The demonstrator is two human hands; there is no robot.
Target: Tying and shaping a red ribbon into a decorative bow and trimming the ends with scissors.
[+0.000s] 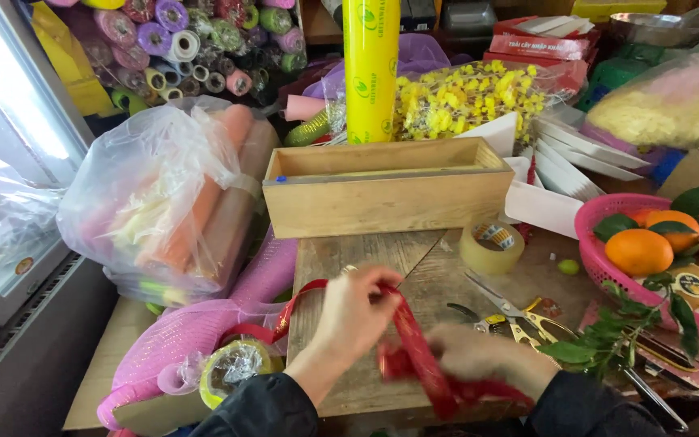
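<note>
A glittery red ribbon [416,356] runs between both hands over the worn wooden board [366,267]: the left hand [355,314] pinches it near its upper end, fingers curled tight, while the right hand [472,353], blurred, closes around the crumpled folds lower down. Just right of the hands lie metal scissors [505,311] with yellow grips, and beyond them a roll of clear tape [492,247], a plain wooden box [387,188] and a pink plastic basket [600,267] of smooth oranges
</note>
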